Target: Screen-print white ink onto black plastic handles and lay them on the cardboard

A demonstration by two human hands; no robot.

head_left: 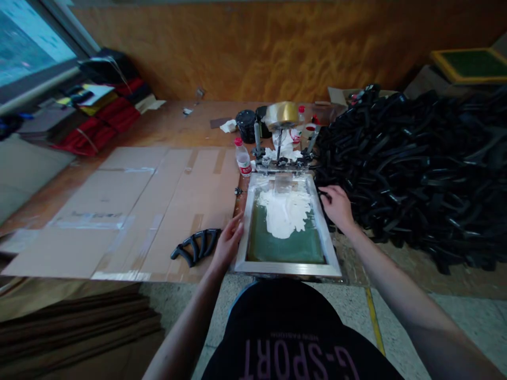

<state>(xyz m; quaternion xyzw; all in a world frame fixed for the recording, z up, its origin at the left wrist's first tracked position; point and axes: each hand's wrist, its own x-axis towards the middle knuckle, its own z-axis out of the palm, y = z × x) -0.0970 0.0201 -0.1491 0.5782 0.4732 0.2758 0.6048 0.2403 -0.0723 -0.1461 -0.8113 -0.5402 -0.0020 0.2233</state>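
Note:
A silver-framed printing screen (288,268) lies in front of me, with white ink (283,214) spread over the upper part of its green mesh. My left hand (228,240) is at the frame's left side, thumb and fingers apart; whether it touches the rim cannot be made out. Beyond the right rim, my right hand (337,207) is beside the edge of a heap of black curved parts (396,169). Its thumb and forefinger are parted, with a dark patch between them that is unclear. Several black curved handles (197,246) lie in a row on cardboard, left of my left hand.
Flattened cardboard (158,200) covers the bench on the left. A clamp stand (279,166) holds the screen's far end, with a roll of tape (287,113) above it. Near it are a red-capped bottle (243,158) and a black tub (246,125). Red bundles (103,121) lie far left.

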